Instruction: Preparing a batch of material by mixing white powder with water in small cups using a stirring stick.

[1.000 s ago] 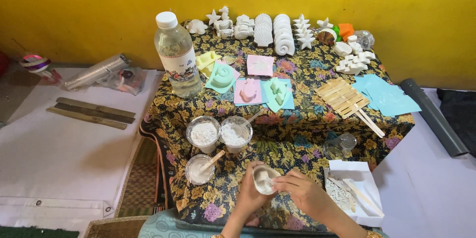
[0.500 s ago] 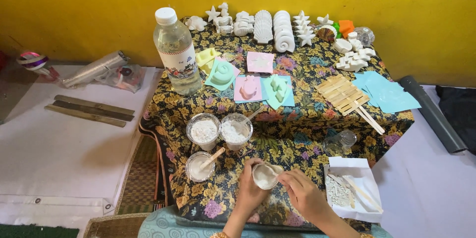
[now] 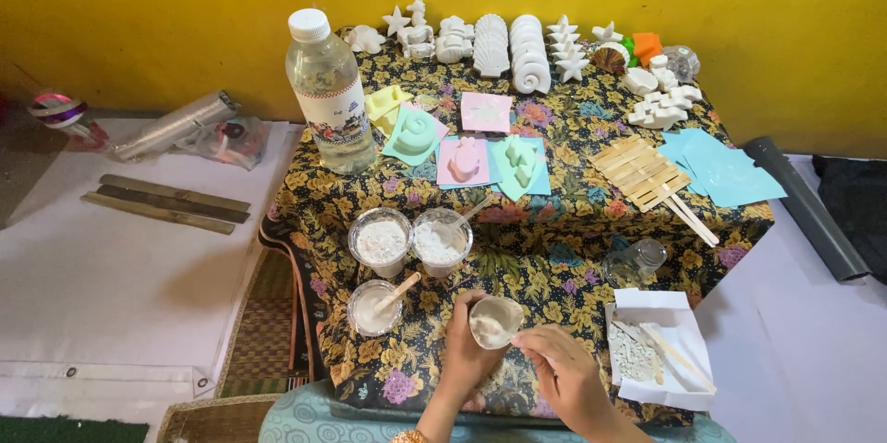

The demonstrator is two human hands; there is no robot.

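The worktop, draped in dark floral cloth, carries a water bottle at its far left, with white plaster figures, coloured moulds, wooden sticks to the bottle's right and three powder cups nearer than it.

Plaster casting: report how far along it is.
Done: white cast shapes line the table's back edge. In hand: the left hand holds a small cup of white mix, the right hand stirring it. Left: the coloured moulds look unfilled.
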